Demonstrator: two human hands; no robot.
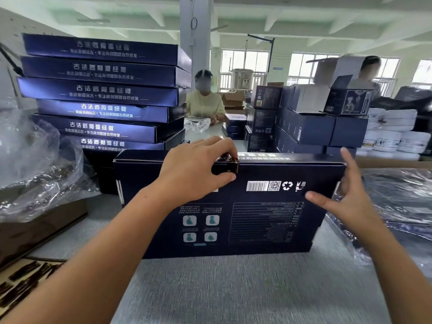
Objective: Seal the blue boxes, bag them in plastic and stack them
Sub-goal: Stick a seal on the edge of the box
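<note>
I read blue box point(257, 220) crosswise ahead: left hand point(194, 174) pinches seal sticker point(228, 164) mid far edge, right hand point(346, 197) open at right end.

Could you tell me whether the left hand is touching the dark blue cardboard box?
Touching. The head view shows the left hand pinching the top edge of the dark blue cardboard box.
</note>
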